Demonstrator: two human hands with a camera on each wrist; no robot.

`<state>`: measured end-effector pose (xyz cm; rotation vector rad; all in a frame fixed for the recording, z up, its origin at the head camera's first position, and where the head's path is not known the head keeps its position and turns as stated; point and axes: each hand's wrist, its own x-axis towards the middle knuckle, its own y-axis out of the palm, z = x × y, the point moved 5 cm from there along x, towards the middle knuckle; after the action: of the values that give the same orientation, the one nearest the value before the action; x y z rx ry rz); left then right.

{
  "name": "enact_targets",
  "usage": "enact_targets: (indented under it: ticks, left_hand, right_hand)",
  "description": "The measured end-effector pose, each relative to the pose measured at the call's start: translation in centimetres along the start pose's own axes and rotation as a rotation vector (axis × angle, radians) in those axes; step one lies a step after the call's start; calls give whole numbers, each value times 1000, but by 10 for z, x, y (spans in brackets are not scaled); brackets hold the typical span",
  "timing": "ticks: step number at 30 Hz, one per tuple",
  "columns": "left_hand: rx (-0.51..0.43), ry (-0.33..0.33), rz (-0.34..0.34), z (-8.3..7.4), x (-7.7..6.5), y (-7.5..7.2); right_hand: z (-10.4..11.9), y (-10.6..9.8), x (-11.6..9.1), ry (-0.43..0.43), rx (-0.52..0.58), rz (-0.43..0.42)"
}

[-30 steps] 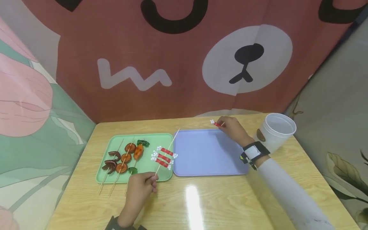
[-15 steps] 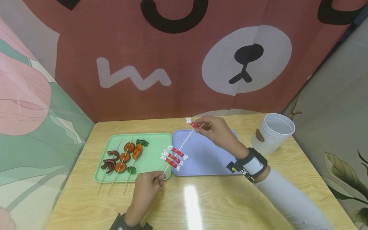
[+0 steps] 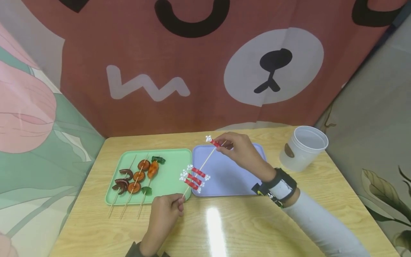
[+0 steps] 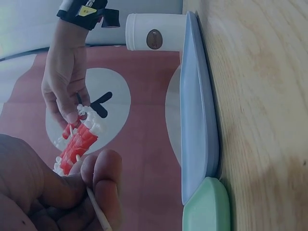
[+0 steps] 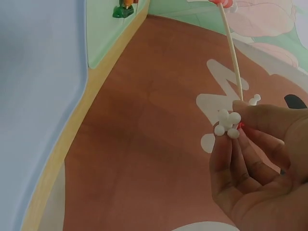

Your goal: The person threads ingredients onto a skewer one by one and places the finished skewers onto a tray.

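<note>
My left hand (image 3: 165, 214) pinches the lower end of a thin wooden skewer (image 3: 208, 159), which slants up to the right over the two trays. Three red pieces with white knobbed ends (image 3: 194, 179) are threaded on its lower half. Above them a stretch of bare stick shows. My right hand (image 3: 242, 151) pinches another red piece (image 3: 214, 142) at the skewer's upper end, with the tip showing past it. The right wrist view shows that piece's white knobs (image 5: 227, 124) between thumb and fingers, and the skewer (image 5: 233, 53) running up to it.
Left on the table (image 3: 250, 228) lies a green tray (image 3: 174, 160) with three loaded toy food skewers (image 3: 139, 177), their sticks over its front edge. A purple tray (image 3: 231, 182) adjoins it under my right hand. A white plastic tub (image 3: 298, 157) stands at the right rear.
My right hand came left from above the purple tray's back edge, bringing the red piece to the skewer's tip. My left hand moved slightly right with the skewer. The last half second shows little movement.
</note>
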<state>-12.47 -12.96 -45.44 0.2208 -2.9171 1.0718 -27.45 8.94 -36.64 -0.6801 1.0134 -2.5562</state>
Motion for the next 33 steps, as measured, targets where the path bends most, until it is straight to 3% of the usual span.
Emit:
enact_targets:
  ticks: [5,11,17,27,33]
  left_hand:
    - [1,-44,6,2,-1,1]
    - [-15,-23,-13,1,-2,2]
    - [-15,10,-37,-1,0,2]
    - [-73,-61,-14,-1,4,5]
    - [-94,-49,19,-3,10,11]
  right_hand:
    - [6,4,-3,-39,-32,-16]
    - [17,10,-12,-137,-133,-83]
    - [25,15,-18,-160,-159,-180]
    - [35,44,-27,-251,-183,-157]
    - [30,59,-28,-256,-207,-152]
